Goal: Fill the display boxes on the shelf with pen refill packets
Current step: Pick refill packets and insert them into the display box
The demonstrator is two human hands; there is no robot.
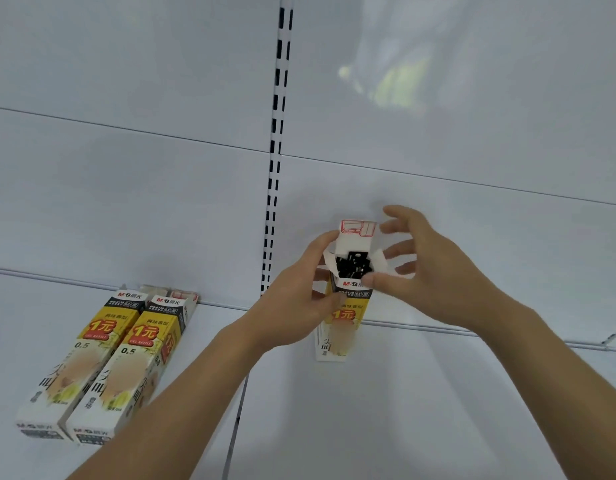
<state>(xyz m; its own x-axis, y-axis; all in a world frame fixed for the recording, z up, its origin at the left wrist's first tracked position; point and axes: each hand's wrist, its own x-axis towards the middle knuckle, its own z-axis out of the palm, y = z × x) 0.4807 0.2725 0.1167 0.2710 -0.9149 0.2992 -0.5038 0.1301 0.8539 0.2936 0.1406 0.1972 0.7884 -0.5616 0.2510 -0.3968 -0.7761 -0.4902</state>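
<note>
An upright pen refill box (pixel 337 336), white with a yellow and red label, stands on the white shelf (pixel 421 403). Its top flaps are open and black refill ends (pixel 354 264) show inside. My left hand (pixel 299 299) grips the box's upper left side. My right hand (pixel 414 268) is at the box's top right, thumb pressing the front edge near the logo, its other fingers spread behind the side flap.
Two more refill boxes (pixel 92 368) of the same kind lie flat side by side at the shelf's left. A slotted upright rail (pixel 277 150) runs up the white back panel. A seam (pixel 235 427) splits the shelf into two sections.
</note>
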